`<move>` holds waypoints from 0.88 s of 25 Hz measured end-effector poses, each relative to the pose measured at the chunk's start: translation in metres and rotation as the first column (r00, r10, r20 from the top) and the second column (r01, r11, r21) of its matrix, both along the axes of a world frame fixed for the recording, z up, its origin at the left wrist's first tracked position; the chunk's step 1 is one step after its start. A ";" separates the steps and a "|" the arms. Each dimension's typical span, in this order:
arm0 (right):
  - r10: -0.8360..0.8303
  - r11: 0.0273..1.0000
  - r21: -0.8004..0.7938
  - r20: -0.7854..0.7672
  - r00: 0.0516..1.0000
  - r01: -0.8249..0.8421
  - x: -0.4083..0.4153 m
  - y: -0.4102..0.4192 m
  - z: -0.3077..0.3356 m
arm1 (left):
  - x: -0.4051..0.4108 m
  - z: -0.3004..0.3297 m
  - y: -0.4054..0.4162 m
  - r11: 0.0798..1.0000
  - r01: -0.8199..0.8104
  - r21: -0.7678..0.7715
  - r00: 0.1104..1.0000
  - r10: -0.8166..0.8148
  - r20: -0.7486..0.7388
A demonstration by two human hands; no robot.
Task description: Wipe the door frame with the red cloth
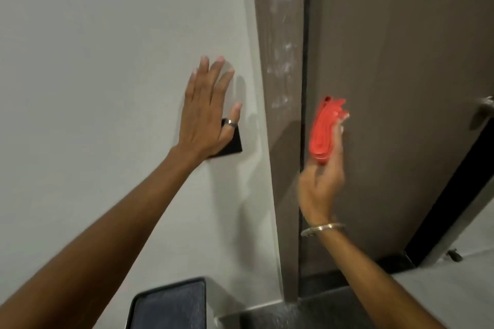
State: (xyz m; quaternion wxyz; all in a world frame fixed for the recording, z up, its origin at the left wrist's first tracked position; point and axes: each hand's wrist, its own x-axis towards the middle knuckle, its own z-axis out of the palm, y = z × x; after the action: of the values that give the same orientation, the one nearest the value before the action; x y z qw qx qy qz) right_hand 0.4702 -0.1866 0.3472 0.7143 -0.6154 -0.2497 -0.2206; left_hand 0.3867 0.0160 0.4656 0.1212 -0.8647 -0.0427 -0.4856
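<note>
The brown door frame (283, 67) runs top to bottom in the middle, smeared with pale dusty marks on its upper half. My right hand (322, 184) holds a folded red cloth (322, 132) upright in front of the brown door (401, 88), just right of the dark gap beside the frame; the hand is motion-blurred and I cannot tell if the cloth touches anything. My left hand (207, 112) lies flat with fingers spread on the white wall (107, 61), partly covering a black wall plate (233, 143). It wears a ring.
A metal door handle (485, 105) sticks out at the right edge. A black-rimmed bin top (171, 304) stands below by the wall. Dark threshold (320, 307) and pale floor lie at the bottom right, with a small door stop (454, 255) on the floor.
</note>
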 end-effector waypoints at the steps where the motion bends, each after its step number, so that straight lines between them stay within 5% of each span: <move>1: -0.041 0.983 -0.165 0.251 0.967 0.084 0.015 0.014 0.009 | 0.013 0.026 0.001 0.997 -0.026 0.071 0.999 0.022 0.050; 2: -0.043 0.927 -0.313 0.459 0.887 0.207 0.027 0.027 0.013 | 0.026 0.050 0.002 0.990 -0.056 0.128 0.993 0.041 0.112; 4: 0.007 0.847 -0.430 0.598 0.801 0.313 0.044 0.046 0.009 | 0.046 0.089 0.007 0.973 -0.133 0.188 0.969 0.087 0.233; 9: -0.098 0.901 -0.284 0.603 0.792 0.328 0.053 0.070 -0.008 | 0.057 0.095 0.018 0.929 -0.293 0.225 0.913 0.202 0.355; 17: -0.285 0.847 -0.202 0.606 0.742 0.491 0.057 0.090 0.027 | 0.059 0.093 0.022 0.913 -0.337 0.232 0.884 0.222 0.412; 22: -0.234 0.790 -0.253 0.717 0.656 0.559 0.064 0.073 -0.003 | 0.059 0.102 0.016 0.900 -0.378 0.216 0.871 0.266 0.413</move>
State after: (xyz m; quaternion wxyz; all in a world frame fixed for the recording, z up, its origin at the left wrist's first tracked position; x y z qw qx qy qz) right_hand 0.5340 -0.1132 0.3445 0.3484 -0.6873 -0.3809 -0.5109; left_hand 0.4453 0.0324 0.5674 0.3161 -0.7095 -0.1383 -0.6145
